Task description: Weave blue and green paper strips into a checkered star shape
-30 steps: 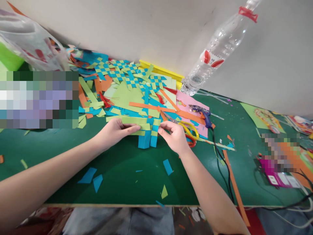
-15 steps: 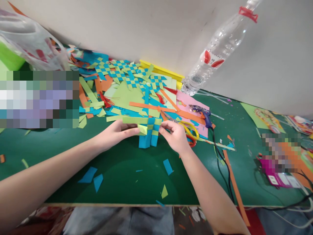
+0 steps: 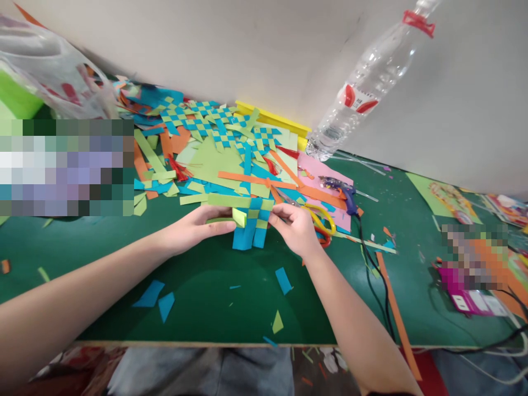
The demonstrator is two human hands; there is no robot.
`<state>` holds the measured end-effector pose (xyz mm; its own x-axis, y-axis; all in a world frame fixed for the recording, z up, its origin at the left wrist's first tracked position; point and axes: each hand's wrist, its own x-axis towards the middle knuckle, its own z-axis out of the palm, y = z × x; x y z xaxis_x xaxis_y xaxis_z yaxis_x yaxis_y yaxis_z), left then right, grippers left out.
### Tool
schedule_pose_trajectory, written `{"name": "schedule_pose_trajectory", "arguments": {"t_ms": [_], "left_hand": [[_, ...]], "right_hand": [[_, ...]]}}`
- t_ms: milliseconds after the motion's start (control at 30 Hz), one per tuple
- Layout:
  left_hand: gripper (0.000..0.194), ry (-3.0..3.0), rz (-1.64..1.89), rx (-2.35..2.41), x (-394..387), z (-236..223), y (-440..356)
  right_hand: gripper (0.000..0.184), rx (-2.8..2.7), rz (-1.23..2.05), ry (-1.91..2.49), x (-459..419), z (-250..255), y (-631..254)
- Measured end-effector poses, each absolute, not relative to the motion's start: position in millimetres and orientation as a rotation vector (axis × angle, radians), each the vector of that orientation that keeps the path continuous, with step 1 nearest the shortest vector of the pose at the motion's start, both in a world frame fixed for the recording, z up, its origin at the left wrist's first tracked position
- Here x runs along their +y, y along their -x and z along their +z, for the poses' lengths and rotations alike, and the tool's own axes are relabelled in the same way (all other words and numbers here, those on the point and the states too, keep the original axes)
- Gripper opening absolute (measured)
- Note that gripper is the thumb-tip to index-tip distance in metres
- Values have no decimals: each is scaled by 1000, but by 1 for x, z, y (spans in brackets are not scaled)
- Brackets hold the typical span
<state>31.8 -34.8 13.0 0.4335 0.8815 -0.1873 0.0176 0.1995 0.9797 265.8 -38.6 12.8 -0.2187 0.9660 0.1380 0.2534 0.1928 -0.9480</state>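
Observation:
A small weave of blue and light green paper strips (image 3: 259, 215) is held between my hands above the table, its blue ends hanging down. My left hand (image 3: 193, 225) is at its left side, thumb against the folded end of a light green paper strip (image 3: 239, 218), the other fingers partly hidden behind. On the right edge of the weave, the thumb and forefinger of my right hand (image 3: 293, 224) are pinched together. Scissors (image 3: 324, 220) with yellow and red handles lie just beyond my right hand, partly covered by it.
Finished blue-and-green woven pieces (image 3: 210, 121) and loose strips are heaped at the back. A plastic bottle (image 3: 363, 82) stands against the wall. A glue gun (image 3: 348, 198) with a black cord lies right, near a long orange strip (image 3: 396, 313). Blue scraps (image 3: 166, 307) dot the green table (image 3: 198, 324).
The folded green end by my left thumb has turned and looks narrower, and the thumb has shifted slightly. The blue lower ends have swung a little left. My right hand keeps its pinch.

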Motion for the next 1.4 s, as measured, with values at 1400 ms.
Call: {"name": "schedule_pose_trajectory", "arguments": {"t_ms": [1400], "left_hand": [[42, -1250, 705, 734, -35, 16, -32]], "right_hand": [[15, -1720, 1053, 1191, -42, 18, -263]]}}
